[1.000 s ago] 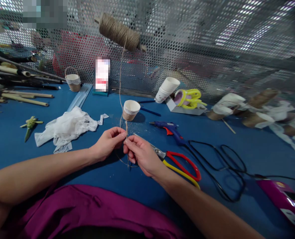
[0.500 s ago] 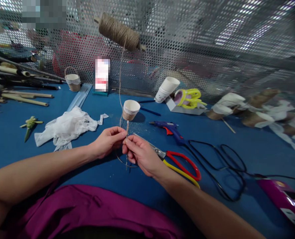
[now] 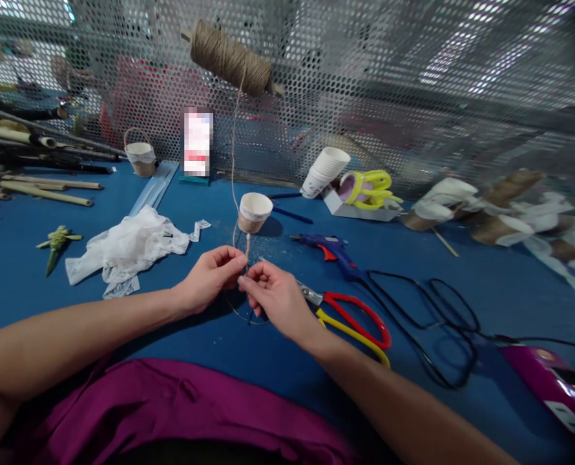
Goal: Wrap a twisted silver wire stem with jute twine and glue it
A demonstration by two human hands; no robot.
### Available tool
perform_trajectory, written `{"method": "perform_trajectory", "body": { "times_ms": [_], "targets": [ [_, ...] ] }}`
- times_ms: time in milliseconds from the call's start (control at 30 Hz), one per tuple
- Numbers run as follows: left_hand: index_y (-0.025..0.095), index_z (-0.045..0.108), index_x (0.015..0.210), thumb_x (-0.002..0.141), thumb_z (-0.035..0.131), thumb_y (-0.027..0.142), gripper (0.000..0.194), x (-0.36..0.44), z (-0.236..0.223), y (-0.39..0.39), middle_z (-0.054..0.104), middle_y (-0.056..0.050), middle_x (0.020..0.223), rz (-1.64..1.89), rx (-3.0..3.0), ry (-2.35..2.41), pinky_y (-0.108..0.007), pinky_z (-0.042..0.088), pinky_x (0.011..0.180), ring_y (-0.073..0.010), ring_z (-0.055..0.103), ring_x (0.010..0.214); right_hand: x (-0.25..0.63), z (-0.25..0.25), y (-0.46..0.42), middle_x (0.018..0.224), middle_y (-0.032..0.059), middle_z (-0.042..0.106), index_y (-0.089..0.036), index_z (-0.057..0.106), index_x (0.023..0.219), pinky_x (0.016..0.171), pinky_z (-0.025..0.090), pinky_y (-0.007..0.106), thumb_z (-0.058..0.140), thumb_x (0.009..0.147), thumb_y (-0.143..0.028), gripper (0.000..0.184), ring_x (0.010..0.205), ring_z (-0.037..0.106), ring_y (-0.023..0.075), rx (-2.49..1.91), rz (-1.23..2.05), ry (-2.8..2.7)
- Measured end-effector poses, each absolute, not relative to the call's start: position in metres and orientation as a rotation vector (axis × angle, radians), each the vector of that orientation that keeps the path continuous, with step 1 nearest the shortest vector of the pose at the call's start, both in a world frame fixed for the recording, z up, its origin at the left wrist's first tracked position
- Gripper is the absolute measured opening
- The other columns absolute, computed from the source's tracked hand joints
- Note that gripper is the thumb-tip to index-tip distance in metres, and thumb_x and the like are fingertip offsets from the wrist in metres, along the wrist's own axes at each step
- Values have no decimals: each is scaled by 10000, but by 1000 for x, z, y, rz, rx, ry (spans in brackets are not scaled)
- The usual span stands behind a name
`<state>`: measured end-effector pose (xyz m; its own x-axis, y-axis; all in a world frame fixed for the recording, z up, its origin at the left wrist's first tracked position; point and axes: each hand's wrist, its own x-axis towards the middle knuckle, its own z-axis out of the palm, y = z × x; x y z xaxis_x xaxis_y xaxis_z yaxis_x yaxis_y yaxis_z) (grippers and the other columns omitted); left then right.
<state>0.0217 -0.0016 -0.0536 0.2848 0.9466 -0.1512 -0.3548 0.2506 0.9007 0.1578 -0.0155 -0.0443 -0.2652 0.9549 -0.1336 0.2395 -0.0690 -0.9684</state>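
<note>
My left hand (image 3: 214, 274) pinches a thin wire wrapped in twine (image 3: 247, 244), whose wrapped upper end shows above the fingertips. Just below and to the right, my right hand (image 3: 280, 297) is closed with thumb and finger pinched at the lower part of the same piece; the exact grip is hidden. A strand of twine (image 3: 234, 142) runs down from a spool (image 3: 229, 59) to my fingers, and a thin loop hangs beneath them. Right behind the wrapped end stands a small paper cup (image 3: 253, 223) with a brown lower band and white lace trim.
Red-and-yellow handled scissors (image 3: 358, 316) lie beside my right hand, a blue glue gun (image 3: 331, 248) with black cord beyond. White lace (image 3: 132, 248) is heaped at left. At the back stand stacked paper cups (image 3: 324, 171) and a handled little basket (image 3: 141, 160). Sticks (image 3: 45, 194) lie far left.
My right hand's fingers have shifted slightly and turned over at the wire, and the end that hung below them is less visible. My left hand keeps its pinch. The view has moved slightly.
</note>
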Motion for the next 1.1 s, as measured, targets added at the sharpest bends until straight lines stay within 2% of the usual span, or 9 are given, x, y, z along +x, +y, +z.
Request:
{"method": "perform_trajectory", "body": {
  "times_ms": [167,500,1100],
  "targets": [
    [133,496,714,653,687,371,311,21,-54,0,504,50,549,1058,892,765,-174,314,458,-46,476,459,159,-47,-14,460,-73,473,-163,524,677,348,349,164,561,775,-294,168,360,419,44,-1253,1374,-1514],
    [133,492,721,669,682,353,295,21,-56,0,521,56,553,1063,899,717,-182,367,481,-46,500,455,158,-52,-15,571,-46,548,-169,538,722,343,344,161,582,767,-334,177,388,402,37,-1118,1583,-1334],
    [133,502,744,707,645,315,235,19,-54,1,508,50,587,1073,1000,802,-182,363,492,-42,469,492,158,-48,-16,603,-38,553,-160,555,722,336,325,147,626,735,-345,200,401,402,27,-1058,1754,-1196]
  ]
}}
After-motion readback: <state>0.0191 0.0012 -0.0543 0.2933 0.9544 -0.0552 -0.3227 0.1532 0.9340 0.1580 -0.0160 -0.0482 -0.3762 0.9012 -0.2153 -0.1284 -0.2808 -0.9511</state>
